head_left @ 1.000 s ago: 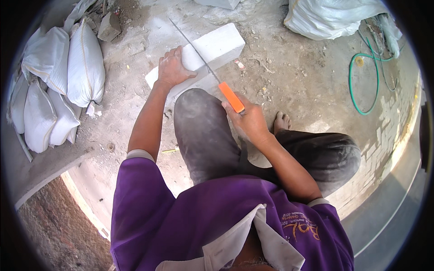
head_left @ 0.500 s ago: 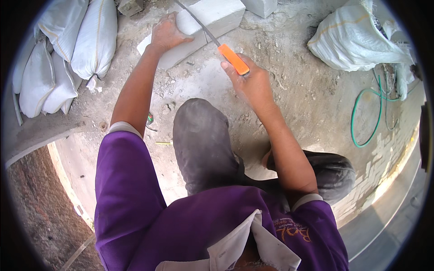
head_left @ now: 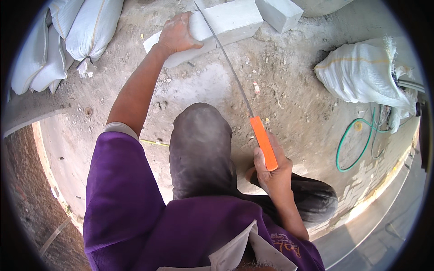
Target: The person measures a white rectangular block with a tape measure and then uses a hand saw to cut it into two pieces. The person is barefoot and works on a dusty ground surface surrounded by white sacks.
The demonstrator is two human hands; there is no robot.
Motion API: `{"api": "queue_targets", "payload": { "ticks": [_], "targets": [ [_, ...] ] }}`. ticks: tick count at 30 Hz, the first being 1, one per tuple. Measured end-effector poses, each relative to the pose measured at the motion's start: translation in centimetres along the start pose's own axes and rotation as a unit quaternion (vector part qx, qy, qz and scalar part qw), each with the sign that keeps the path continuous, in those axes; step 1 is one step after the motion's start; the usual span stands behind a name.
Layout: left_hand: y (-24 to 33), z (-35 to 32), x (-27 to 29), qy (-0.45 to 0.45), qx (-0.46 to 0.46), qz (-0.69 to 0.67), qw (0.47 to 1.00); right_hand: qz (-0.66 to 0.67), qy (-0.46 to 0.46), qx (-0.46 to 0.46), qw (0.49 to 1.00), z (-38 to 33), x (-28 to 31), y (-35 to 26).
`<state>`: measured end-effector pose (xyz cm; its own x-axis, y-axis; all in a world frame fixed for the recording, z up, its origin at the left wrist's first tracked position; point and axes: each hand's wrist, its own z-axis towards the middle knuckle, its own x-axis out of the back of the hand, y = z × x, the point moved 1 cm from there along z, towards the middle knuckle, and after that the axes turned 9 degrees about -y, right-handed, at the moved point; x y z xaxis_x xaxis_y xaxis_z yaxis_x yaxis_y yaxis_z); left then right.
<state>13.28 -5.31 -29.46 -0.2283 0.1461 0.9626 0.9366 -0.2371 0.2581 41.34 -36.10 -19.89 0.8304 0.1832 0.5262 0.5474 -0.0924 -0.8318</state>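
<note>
A long white block lies on the dusty ground at the top of the view. My left hand grips it from above, fingers over the top and thumb along the near side. My right hand is closed around the orange handle of a handsaw, low and near my bent leg. The thin saw blade slants up and left to the block, its far part lying across it just right of my left hand. A narrow dark line shows on the block's near face beside the blade.
Another white block lies just right of the first. Filled white sacks lean at the far left, with a further white sack at the right. A green hose loops below that sack. Rubble litters the ground, and a thin yellow strip lies by my knee.
My right hand has drawn the saw back toward me and slightly right, so more of the blade shows. My left hand stays on the block. The view has shifted slightly.
</note>
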Motion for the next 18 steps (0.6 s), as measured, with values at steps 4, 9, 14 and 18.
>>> {"api": "queue_targets", "payload": {
  "ticks": [4, 9, 14, 18],
  "targets": [
    [-0.7, 0.2, -0.5, 0.024, -0.002, 0.012, 1.000, -0.011, -0.030, -0.055, 0.998, 6.3, -0.2, -2.0],
    [-2.2, 1.1, -0.6, 0.036, -0.003, 0.014, 0.999, -0.004, -0.040, -0.013, 0.999, 13.8, -2.6, -1.9],
    [-1.8, 2.0, -0.2, 0.017, 0.000, -0.015, 1.000, -0.009, -0.006, 0.003, 1.000, 1.8, 0.7, 0.5],
    [-2.2, 1.3, -1.4, 0.016, -0.002, 0.005, 1.000, -0.015, -0.020, -0.029, 0.999, 9.7, -1.1, -1.2]
  ]
}}
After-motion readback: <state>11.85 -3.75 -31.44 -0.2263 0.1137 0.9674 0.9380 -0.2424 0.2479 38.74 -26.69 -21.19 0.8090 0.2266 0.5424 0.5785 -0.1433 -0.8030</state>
